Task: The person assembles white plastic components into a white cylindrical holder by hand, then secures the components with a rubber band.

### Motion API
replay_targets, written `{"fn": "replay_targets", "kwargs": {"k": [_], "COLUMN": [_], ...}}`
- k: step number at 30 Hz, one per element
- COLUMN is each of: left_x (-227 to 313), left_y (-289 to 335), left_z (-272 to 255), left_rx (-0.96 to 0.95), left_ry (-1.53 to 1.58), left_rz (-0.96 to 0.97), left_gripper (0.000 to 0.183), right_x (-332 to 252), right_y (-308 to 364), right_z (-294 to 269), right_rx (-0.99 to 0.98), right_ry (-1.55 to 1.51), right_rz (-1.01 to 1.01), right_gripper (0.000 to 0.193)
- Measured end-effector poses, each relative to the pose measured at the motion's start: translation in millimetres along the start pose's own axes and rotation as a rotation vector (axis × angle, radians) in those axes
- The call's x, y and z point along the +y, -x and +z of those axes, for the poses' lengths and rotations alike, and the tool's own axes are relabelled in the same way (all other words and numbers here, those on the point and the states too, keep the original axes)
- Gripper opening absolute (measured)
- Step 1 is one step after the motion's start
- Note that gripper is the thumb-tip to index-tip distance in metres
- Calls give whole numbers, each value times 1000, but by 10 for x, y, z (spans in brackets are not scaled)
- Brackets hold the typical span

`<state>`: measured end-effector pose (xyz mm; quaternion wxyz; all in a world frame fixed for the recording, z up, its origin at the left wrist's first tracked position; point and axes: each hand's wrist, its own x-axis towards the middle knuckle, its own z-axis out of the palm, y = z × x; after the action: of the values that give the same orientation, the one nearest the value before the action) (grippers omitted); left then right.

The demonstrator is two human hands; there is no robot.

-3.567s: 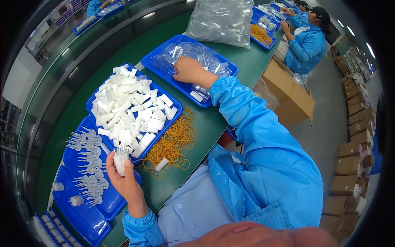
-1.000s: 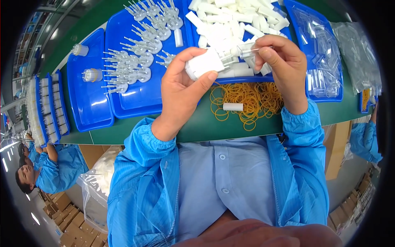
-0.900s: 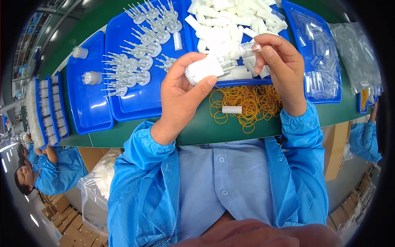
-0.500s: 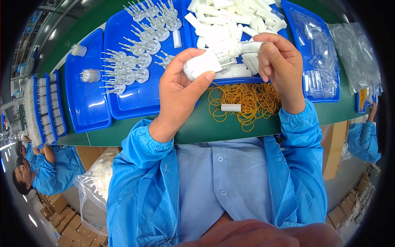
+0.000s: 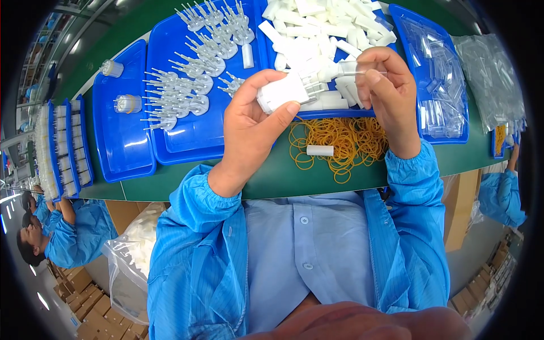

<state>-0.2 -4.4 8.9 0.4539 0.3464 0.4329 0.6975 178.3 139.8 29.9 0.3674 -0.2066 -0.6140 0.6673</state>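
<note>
At 10 o'clock, we count 2 white bundles (image 5: 127,104) in 1 blue tray (image 5: 124,147). Near 12 o'clock, our left hand (image 5: 255,124) grips 1 white block (image 5: 277,93); at its 5 o'clock, 1 white roll (image 5: 320,150) lies on orange bands (image 5: 362,133), too many to count. At its 2 o'clock, our right hand (image 5: 394,96), having left the clear-parts tray (image 5: 442,139), pinches 1 clear piece (image 5: 348,68); both hands are now loaded

Beyond the hands (image 5: 252,122) (image 5: 394,105), blocks (image 5: 303,28) are lying in a tray (image 5: 340,113); between them, nearside, rubber bands (image 5: 357,139) are lying on the desk (image 5: 317,184); pronged parts (image 5: 192,85) are resting left, tubes (image 5: 433,105) right.
</note>
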Motion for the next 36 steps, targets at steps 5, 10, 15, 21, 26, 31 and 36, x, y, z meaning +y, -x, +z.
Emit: {"fn": "replay_targets", "kwargs": {"k": [5, 10, 15, 21, 26, 31, 36], "left_x": [1, 9, 6, 20, 14, 8, 14], "left_y": [8, 13, 6, 8, 7, 2, -7], "left_z": [16, 37, 18, 39, 41, 41, 44], "left_rx": [-20, -31, -24, -45, -37, -26, -28], "left_ry": [8, -47, -46, -56, -25, -9, 12], "left_rz": [9, 9, -1, -7, -26, -70, -78], "left_gripper": [42, 45, 44, 44, 43, 43, 44], "right_x": [-80, -35, -16, -31, -52, -37, -3], "right_y": [3, -1, -17, 12, 18, 21, 32], "right_z": [-32, 82, 66, -40, 46, 64, 55], "right_rx": [-17, 14, 13, -41, -17, -11, -33], "right_ry": [-53, -1, 52, 9, 28, 3, 48], "right_rz": [96, 30, -40, -5, 50, 49, 77], "right_gripper": [19, 25, 24, 17, 18, 23, 22]}}
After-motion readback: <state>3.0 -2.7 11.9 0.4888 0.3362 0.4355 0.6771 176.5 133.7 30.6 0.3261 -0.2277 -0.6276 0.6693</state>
